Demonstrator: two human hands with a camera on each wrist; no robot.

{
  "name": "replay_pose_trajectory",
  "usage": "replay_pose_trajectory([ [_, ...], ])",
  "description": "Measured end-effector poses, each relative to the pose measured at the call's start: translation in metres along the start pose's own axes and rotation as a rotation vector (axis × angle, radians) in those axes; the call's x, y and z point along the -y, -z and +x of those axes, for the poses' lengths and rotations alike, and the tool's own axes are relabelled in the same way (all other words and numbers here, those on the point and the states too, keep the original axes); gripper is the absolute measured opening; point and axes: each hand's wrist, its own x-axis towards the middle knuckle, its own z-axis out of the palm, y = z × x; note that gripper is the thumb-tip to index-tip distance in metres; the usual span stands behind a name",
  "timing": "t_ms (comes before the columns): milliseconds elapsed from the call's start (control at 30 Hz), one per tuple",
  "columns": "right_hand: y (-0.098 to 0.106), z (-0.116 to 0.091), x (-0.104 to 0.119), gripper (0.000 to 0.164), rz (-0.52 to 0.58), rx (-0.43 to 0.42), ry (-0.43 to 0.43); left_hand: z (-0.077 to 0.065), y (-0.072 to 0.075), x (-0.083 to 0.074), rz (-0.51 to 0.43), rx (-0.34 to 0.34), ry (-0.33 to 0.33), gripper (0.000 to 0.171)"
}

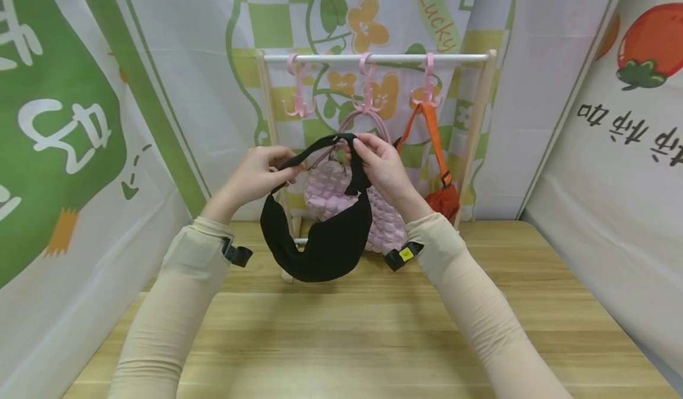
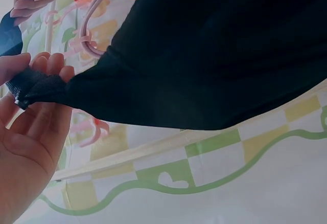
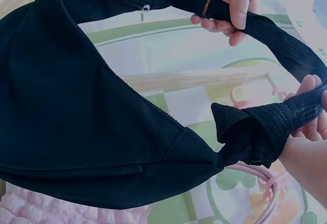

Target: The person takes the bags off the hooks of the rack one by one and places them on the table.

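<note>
A black crescent-shaped shoulder bag [image 1: 331, 245] hangs in the air from its strap, in front of a small rack. My left hand [image 1: 264, 174] pinches the strap on its left side, close to a strap adjuster seen in the right wrist view. On the other side my right hand [image 1: 381, 165] grips the strap [image 3: 301, 109] between thumb and fingers, above its knotted end [image 3: 250, 134]. A zipper [image 3: 133, 86] runs along the bag's inner curve. Behind the black bag, a pink quilted bag [image 1: 389, 224] hangs by its loop handle, partly hidden.
The rack has a white top bar [image 1: 395, 58] carrying pink hooks. Nothing hangs on the left hook [image 1: 299, 91]; an orange-strapped red bag [image 1: 443, 200] hangs from the right one. The rack stands on a wooden table [image 1: 331, 340], with printed cloth walls around.
</note>
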Motion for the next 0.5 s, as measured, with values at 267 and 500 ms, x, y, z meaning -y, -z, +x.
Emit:
replay_pose_trajectory([
  [267,0.006,-0.003,-0.008,0.016,-0.068,0.006,-0.029,-0.011,0.003,-0.017,-0.03,0.027,0.022,0.011],
  [500,0.007,-0.006,-0.011,0.013,-0.07,0.03,-0.036,-0.007,-0.001,0.009,-0.081,0.031,0.013,0.011],
])
